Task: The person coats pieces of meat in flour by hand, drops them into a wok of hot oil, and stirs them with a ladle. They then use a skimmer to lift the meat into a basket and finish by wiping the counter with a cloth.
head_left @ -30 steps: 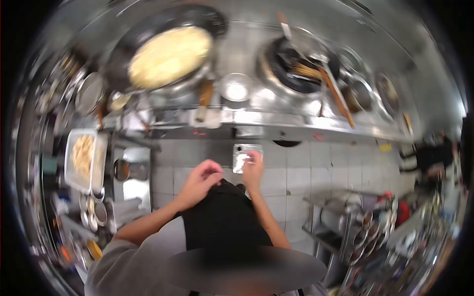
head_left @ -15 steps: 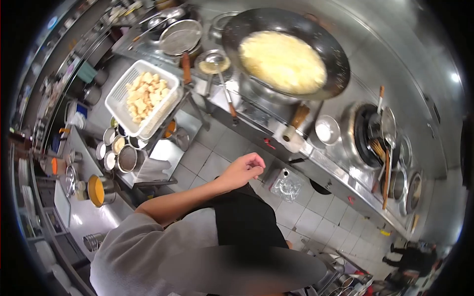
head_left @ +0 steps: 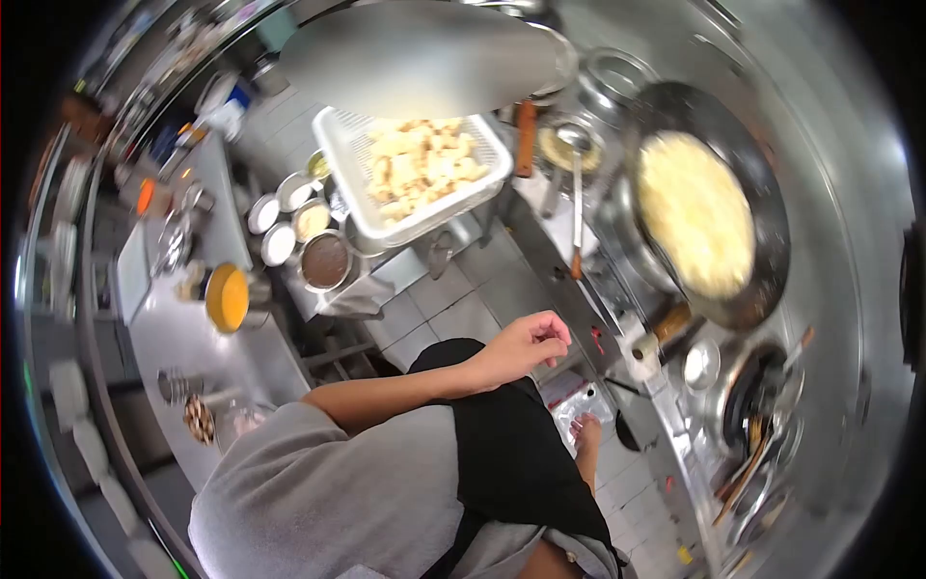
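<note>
My left hand (head_left: 528, 349) is held in front of the black apron (head_left: 511, 449), its fingers curled in with nothing visible in them. My right hand (head_left: 585, 432) is lower on the right, small and blurred, its fingers also appearing curled and nothing visible in it. Behind it on the tiled floor lies a clear plastic-covered item (head_left: 569, 410). Beyond my hands, a white basket (head_left: 333, 169) holds pale chunks of food (head_left: 420, 169). At the upper right a large dark wok (head_left: 767, 227) contains pale yellow, frothy contents (head_left: 696, 214). Neither hand touches them.
A ladle (head_left: 578, 207) lies beside the wok. Several small bowls and a pot of dark sauce (head_left: 325, 261) stand left of the basket. An orange-filled pot (head_left: 228, 297) is on the left counter (head_left: 178, 352). A blurred grey oval covers the top.
The view has turned, so the basket and wok appear farther right. My right hand has come into view. My left hand remains curled before the apron.
</note>
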The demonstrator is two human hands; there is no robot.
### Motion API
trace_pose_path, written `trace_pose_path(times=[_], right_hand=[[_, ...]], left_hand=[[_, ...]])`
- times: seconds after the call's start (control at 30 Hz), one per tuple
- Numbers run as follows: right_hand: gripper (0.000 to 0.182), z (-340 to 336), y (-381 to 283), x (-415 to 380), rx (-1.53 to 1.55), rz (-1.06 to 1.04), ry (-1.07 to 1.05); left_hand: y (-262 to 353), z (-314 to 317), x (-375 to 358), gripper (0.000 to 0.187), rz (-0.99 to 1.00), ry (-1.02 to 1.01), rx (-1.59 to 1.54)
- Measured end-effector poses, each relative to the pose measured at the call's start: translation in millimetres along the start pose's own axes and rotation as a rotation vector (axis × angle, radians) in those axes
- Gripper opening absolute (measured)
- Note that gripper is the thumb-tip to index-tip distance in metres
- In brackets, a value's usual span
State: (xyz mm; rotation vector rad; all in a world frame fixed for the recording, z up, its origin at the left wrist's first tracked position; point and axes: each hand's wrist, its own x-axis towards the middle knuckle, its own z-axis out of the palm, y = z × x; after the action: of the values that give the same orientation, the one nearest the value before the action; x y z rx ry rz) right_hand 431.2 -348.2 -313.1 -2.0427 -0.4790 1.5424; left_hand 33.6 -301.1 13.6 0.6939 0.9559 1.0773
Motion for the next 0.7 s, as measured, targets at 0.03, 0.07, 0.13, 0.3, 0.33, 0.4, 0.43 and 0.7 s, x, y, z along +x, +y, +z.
trace_pose_path(times=[0.03, 0.07, 0.13, 0.3, 0.33, 0.4, 0.43, 0.7], right_hand=[[0.02, 8, -17, 11, -0.033, -0.004, -0.043], [0.021, 15, -32, 23, -0.065, -0.005, -0.088], [0.019, 3, -22, 96, -0.46, -0.425, -0.318], [0.019, 43, -38, 249, -1.605, -1.507, -0.671], [0.018, 57, -51, 255, -1.672, -1.407, -0.759], [0.017, 102, -78, 254, -1.723, -1.091, -0.894], [0.016, 124, -90, 253, -1.674, -0.923, -0.928], [0.011, 254, -151, 188, -0.957, -0.17, -1.144]], left_hand=[[5, -6, -3, 0.009, 0.02, 0.064, -0.018], [9, -11, -6, 0.009, 0.02, 0.114, -0.046], [14, -18, -11, 0.009, 0.047, 0.22, -0.084], [14, -26, -24, 0.009, 0.223, 0.516, -0.179], [17, -24, -29, 0.008, 0.249, 0.571, -0.192], [15, -19, -35, 0.008, 0.313, 0.697, -0.206], [14, -17, -38, 0.007, 0.347, 0.742, -0.202], [1, 38, -82, 0.009, 0.391, 1.063, -0.305]])
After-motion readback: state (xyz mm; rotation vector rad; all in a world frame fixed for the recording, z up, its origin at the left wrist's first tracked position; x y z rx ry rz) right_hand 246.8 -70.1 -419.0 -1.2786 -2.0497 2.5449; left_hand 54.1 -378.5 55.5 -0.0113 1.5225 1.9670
